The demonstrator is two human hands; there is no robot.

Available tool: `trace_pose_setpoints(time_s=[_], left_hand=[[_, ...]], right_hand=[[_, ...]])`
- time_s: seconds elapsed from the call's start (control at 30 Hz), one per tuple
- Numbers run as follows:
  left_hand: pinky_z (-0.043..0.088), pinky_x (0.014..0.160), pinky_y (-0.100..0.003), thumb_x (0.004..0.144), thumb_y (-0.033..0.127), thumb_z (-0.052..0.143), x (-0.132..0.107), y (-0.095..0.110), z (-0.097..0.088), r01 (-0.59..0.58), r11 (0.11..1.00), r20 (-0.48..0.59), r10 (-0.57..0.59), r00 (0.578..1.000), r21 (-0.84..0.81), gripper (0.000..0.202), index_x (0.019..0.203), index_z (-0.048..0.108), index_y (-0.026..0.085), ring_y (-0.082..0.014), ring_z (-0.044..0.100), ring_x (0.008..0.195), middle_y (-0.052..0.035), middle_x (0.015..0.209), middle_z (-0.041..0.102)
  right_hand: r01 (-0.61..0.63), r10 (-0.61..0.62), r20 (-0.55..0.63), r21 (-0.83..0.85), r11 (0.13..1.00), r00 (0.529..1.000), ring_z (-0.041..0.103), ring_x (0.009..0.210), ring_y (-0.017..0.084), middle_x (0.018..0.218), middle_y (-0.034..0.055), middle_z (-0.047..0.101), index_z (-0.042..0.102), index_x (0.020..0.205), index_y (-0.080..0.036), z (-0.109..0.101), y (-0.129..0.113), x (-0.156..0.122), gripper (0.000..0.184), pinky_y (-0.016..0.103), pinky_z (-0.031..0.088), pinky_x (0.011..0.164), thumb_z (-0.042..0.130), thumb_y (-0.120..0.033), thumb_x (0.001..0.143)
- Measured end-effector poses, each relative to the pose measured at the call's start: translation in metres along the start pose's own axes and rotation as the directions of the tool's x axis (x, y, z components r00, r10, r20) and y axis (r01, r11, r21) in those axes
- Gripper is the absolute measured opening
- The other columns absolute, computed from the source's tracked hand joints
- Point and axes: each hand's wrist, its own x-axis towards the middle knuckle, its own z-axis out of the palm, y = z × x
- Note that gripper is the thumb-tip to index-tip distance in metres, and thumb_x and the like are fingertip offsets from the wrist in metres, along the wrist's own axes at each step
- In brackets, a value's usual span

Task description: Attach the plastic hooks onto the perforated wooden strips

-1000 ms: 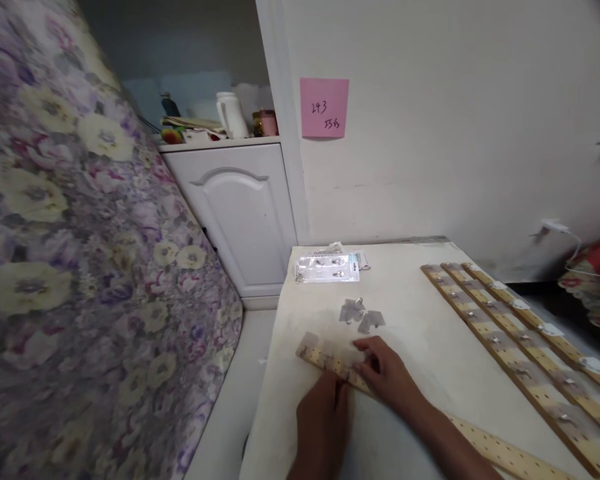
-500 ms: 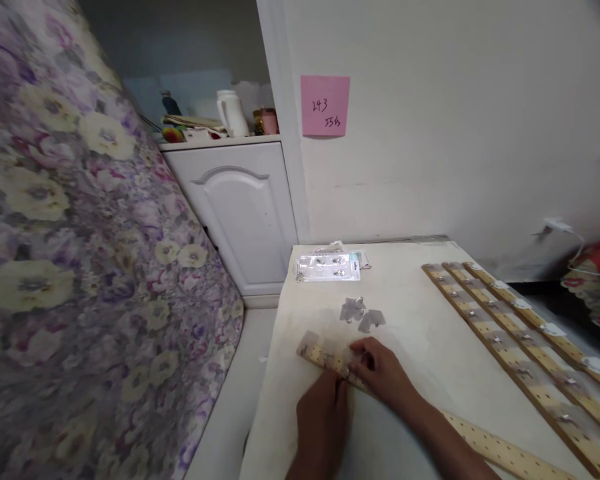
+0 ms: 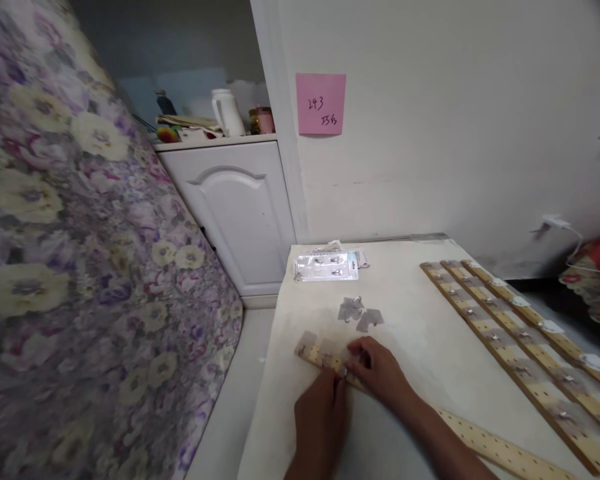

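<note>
Your left hand (image 3: 320, 403) grips perforated strip (image 3: 314, 356); right hand (image 3: 380, 370) touches it, hold unclear; loose hooks (image 3: 350, 309), one o'clock from left.

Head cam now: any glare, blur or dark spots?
Head view: left hand and right hand dark, metal hook between them indistinct; head view: glints on the clear blister pack; head view: floral curtain soft toward the left edge; head view: cupboard recess in shadow.
</note>
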Motion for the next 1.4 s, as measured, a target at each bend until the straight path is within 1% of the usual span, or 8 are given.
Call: trace_pose_setpoints(time_s=[0.27,0.47,0.77,0.93,1.07,1.17,1.27,1.4], left_hand=[[0.032,0.061,-0.021,0.091,0.030,0.041,0.000,0.001,-0.002,-0.008,1.000,0.016,0.009,1.000,-0.008,0.018,0.083,0.056,0.025,-0.0131,0.061,0.073,0.0039,0.080,0.069],[0.031,0.060,-0.022,0.091,0.031,0.041,-0.001,0.000,0.000,-0.004,1.000,0.003,0.004,1.000,-0.001,0.019,0.082,0.056,0.025,-0.0138,0.062,0.072,0.0040,0.078,0.069],[0.032,0.061,-0.022,0.090,0.029,0.041,-0.002,-0.002,0.000,-0.021,0.999,-0.024,0.020,1.000,-0.034,0.019,0.079,0.056,0.024,-0.0141,0.060,0.071,0.0027,0.077,0.068],[0.033,0.063,-0.021,0.090,0.025,0.040,-0.006,-0.003,-0.004,-0.056,0.993,-0.039,0.052,0.998,-0.099,0.018,0.085,0.057,0.025,-0.0138,0.060,0.074,0.0024,0.082,0.068],[0.031,0.060,-0.022,0.089,0.025,0.040,-0.008,-0.005,-0.007,-0.029,0.998,-0.036,0.027,0.999,-0.050,0.018,0.078,0.055,0.023,-0.0140,0.059,0.071,0.0023,0.077,0.067],[0.029,0.059,-0.023,0.088,0.026,0.041,-0.008,-0.006,-0.008,-0.006,1.000,-0.025,0.006,1.000,0.003,0.018,0.074,0.053,0.023,-0.0142,0.059,0.069,0.0025,0.074,0.066],[0.028,0.059,-0.024,0.088,0.026,0.041,-0.009,-0.006,-0.008,-0.008,0.998,-0.026,0.009,1.000,0.055,0.019,0.071,0.050,0.023,-0.0138,0.057,0.067,0.0027,0.071,0.064],[0.028,0.059,-0.024,0.089,0.026,0.038,-0.013,-0.006,-0.008,-0.027,0.997,-0.031,0.029,0.999,0.068,0.022,0.071,0.049,0.022,-0.0131,0.056,0.068,0.0022,0.072,0.063]], right_hand=[[-0.121,0.121,0.001,0.030,0.992,0.993,0.058,0.071,0.016,0.083,0.0007,0.066,0.062,0.086,-0.021,0.001,-0.004,0.004,0.022,0.026,0.039,0.064,0.066,-0.026,0.065],[-0.163,0.163,0.010,0.079,0.983,0.987,0.058,0.070,0.016,0.079,0.0005,0.067,0.062,0.081,-0.021,0.005,0.002,0.011,0.021,0.025,0.038,0.063,0.068,-0.024,0.061],[-0.135,0.136,-0.011,0.069,0.988,0.991,0.057,0.071,0.016,0.082,-0.0002,0.066,0.061,0.083,-0.021,0.007,0.002,0.009,0.024,0.024,0.039,0.062,0.067,-0.023,0.061],[-0.049,0.049,-0.003,0.103,0.994,0.999,0.057,0.069,0.015,0.088,0.0024,0.064,0.060,0.093,-0.020,0.002,0.004,0.003,0.027,0.026,0.043,0.065,0.064,-0.028,0.067],[-0.013,0.016,-0.019,0.117,0.993,1.000,0.058,0.074,0.017,0.087,0.0036,0.063,0.059,0.099,-0.019,-0.018,0.012,-0.015,0.028,0.028,0.046,0.069,0.059,-0.033,0.074],[-0.016,0.016,0.001,-0.022,1.000,1.000,0.057,0.074,0.018,0.083,0.0026,0.061,0.060,0.097,-0.020,-0.038,0.021,-0.041,0.028,0.029,0.046,0.068,0.061,-0.034,0.073],[0.017,-0.018,-0.005,-0.145,0.989,1.000,0.056,0.092,0.021,0.101,0.0048,0.060,0.061,0.100,-0.022,-0.054,0.030,-0.069,0.033,0.031,0.045,0.081,0.065,-0.033,0.069],[0.000,-0.004,-0.013,-0.265,0.964,1.000,0.053,0.101,0.023,0.103,0.0049,0.058,0.062,0.098,-0.024,-0.063,0.034,-0.088,0.029,0.033,0.042,0.087,0.061,-0.029,0.070]])
